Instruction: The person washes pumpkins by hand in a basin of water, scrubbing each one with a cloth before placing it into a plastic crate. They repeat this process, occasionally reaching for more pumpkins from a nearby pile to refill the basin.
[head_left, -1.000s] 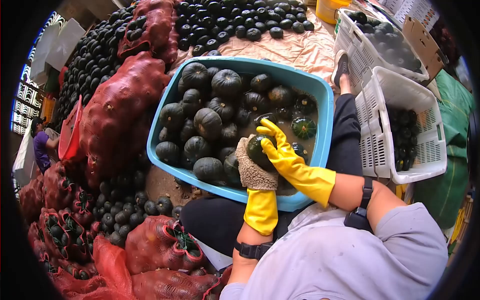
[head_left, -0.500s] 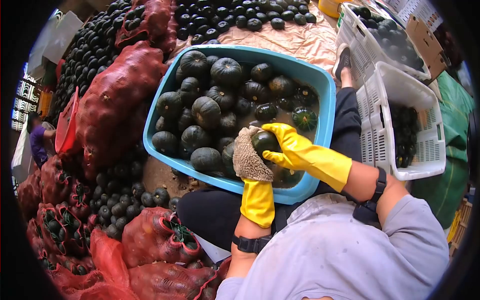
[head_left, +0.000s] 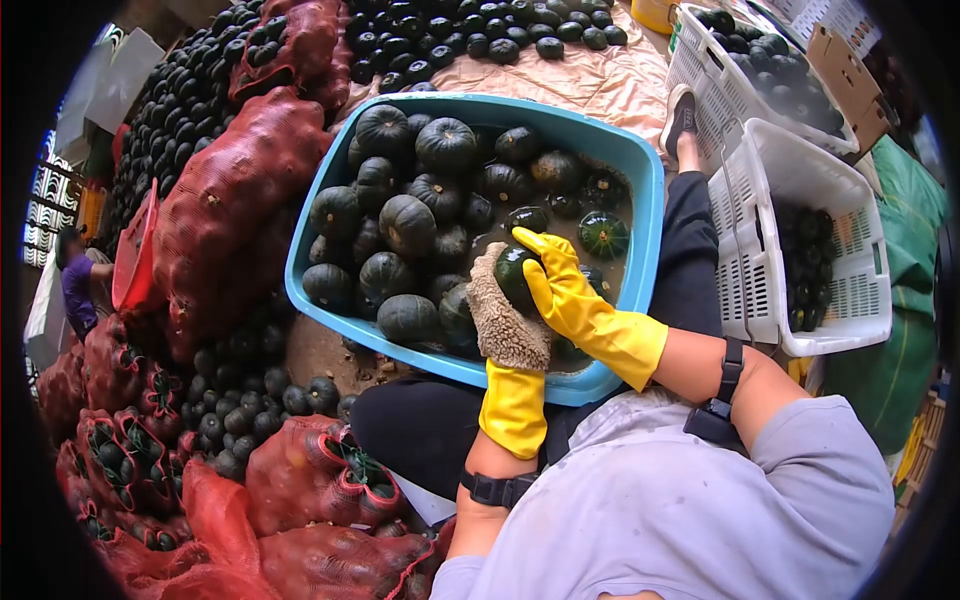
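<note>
A dark green pumpkin point(head_left: 514, 276) is held between both my hands over the near side of a blue tub point(head_left: 655, 220). My left hand point(head_left: 508, 322), in a yellow rubber glove with a beige fleecy mitt over it, presses on the pumpkin's left side; its fingers are hidden by the mitt. On the other side, my right hand point(head_left: 568, 285) in a yellow glove curves its fingers and thumb round the pumpkin. Murky water and many more pumpkins point(head_left: 408, 225) fill the tub. A wet striped pumpkin point(head_left: 603, 234) floats to the right.
Red mesh sacks point(head_left: 235, 205) of pumpkins lie at the left, with loose pumpkins point(head_left: 240, 410) on the floor beside them. White crates point(head_left: 870, 250) holding pumpkins stand at the right. Behind the tub, more pumpkins rest on a tan sheet point(head_left: 560, 82). Another person point(head_left: 77, 280) is at far left.
My right hand has shifted left and turned more upright round the pumpkin. The pumpkin has turned and moved slightly left between my hands.
</note>
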